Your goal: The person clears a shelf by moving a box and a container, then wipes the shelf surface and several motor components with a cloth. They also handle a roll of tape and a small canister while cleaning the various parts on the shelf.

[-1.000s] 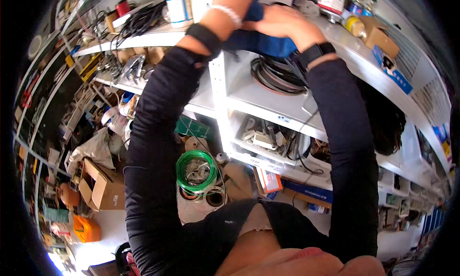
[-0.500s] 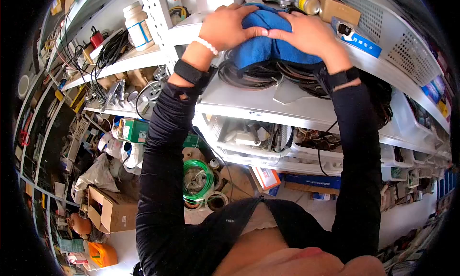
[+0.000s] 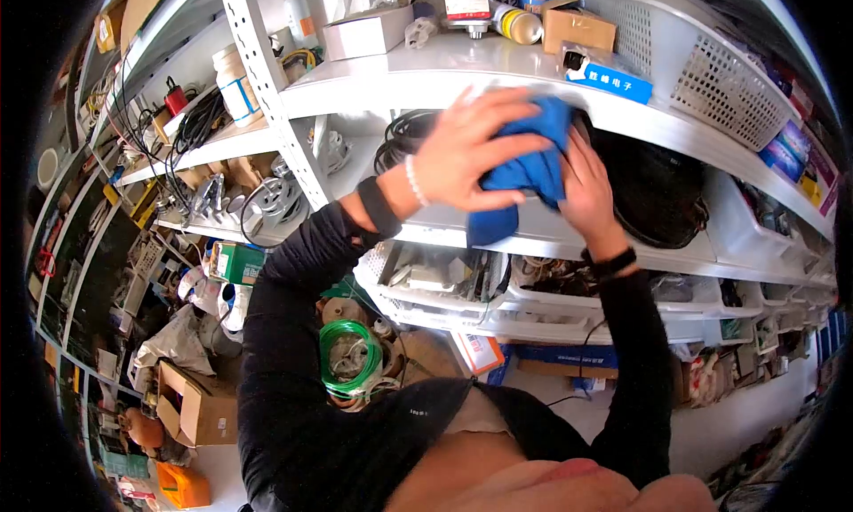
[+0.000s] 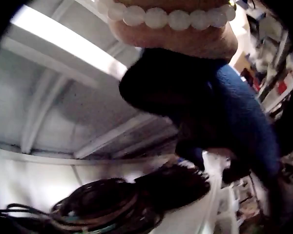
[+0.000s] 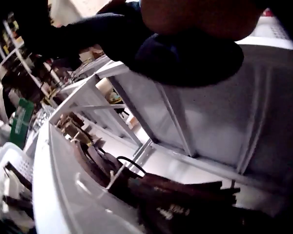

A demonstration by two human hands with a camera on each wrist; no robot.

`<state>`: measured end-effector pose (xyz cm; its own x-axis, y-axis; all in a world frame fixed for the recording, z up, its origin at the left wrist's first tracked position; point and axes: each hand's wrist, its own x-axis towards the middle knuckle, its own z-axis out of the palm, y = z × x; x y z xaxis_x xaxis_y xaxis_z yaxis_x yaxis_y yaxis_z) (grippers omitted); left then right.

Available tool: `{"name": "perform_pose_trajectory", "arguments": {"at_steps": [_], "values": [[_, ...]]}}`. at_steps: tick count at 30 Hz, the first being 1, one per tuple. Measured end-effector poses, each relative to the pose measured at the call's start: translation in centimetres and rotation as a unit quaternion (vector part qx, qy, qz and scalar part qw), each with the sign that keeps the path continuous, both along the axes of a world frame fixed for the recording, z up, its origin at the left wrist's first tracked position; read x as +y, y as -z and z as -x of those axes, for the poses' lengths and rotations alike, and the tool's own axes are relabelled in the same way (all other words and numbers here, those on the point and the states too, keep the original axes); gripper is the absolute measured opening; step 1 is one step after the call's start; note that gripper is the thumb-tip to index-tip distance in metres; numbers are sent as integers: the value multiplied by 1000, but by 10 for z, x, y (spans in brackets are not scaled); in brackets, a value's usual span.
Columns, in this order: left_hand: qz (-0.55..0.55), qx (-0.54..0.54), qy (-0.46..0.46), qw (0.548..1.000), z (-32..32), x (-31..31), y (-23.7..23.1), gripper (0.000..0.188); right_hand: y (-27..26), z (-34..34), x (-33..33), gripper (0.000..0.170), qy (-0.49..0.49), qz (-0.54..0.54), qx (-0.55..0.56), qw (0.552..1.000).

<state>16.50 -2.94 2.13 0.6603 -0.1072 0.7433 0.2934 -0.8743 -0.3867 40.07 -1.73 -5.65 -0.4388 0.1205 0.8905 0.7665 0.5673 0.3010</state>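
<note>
My left hand (image 3: 458,161) is blurry. Its fingers are spread and look mostly straight, and they press on the left side of the blue cloth (image 3: 529,161). Just a moment ago my thumbs almost met on the cloth, and it lay over the black loops (image 3: 400,143). Now it is squashed up between my two hands, in front of the white shelf (image 3: 351,170), with one flap hanging down. My right hand (image 3: 588,197) lies along its right side, but I can't see that thumb, so I can't tell how tight that grip is. I think this means my hands carry the cloth now, and the loops show again.

Now the things that hold stuff. Far left, down low, is an orange jug (image 3: 182,485); I can't tell what is in it. Next is a cardboard box (image 3: 213,419) with its flaps up, and I can't see what's inside. A white bottle (image 3: 235,90) stands higher up. Below my hands, a white basket (image 3: 375,261) has white and dark bits in it. Up on the right is a grey basket (image 3: 729,90) full of holes. Under that, a white bin (image 3: 730,217) has dark things inside.
</note>
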Motion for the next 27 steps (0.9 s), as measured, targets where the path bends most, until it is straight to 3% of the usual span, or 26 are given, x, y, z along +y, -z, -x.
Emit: {"name": "perform_pose_trajectory", "arguments": {"at_steps": [1, 2, 4, 5, 6, 8, 11, 15, 18, 20, 24, 26, 27], "values": [[4, 12, 41, 999, -13, 0, -10, 46, 5, -3, -5, 32, -83, 39, 90, 992], [9, 23, 80, 996, -27, 3, -21, 45, 24, -12, -10, 38, -90, 122, 185, 971], [56, -37, 81, 994, -71, 11, -40, 38, 38, -25, -26, 43, -36, 89, 259, 961], [28, -33, 28, 999, -88, 14, -53, 44, 36, -28, -34, 45, -32, 97, 259, 960], [-23, -12, -99, 995, -105, 23, -57, 51, 29, -30, -46, 46, -28, 106, 260, 959], [-97, -53, -150, 983, -133, 54, -55, 51, 27, -35, -53, 47, -17, 119, 258, 959], [167, 158, -210, 950, -136, 38, -85, 44, 27, -41, -58, 47, -15, 125, 258, 958], [101, 39, -90, 990, -110, 70, -64, 33, 10, -50, -71, 45, -76, 91, 249, 961], [109, 51, -153, 981, -62, 53, -72, 33, -4, -66, -76, 44, -18, 25, 216, 976], [149, 69, -209, 964, -31, 50, -79, 36, -24, -66, -83, 41, -15, 39, 247, 968], [170, 83, -267, 945, 20, 90, -85, 46, -86, -62, -77, 41, -8, 13, 175, 984], [214, 79, -310, 923, 28, 93, -87, 46, -118, -52, -62, 50, 62, -24, 107, 992], [220, 100, -286, 927, 36, 100, -92, 47, -133, -48, -50, 52, 98, -43, 78, 991]]}}
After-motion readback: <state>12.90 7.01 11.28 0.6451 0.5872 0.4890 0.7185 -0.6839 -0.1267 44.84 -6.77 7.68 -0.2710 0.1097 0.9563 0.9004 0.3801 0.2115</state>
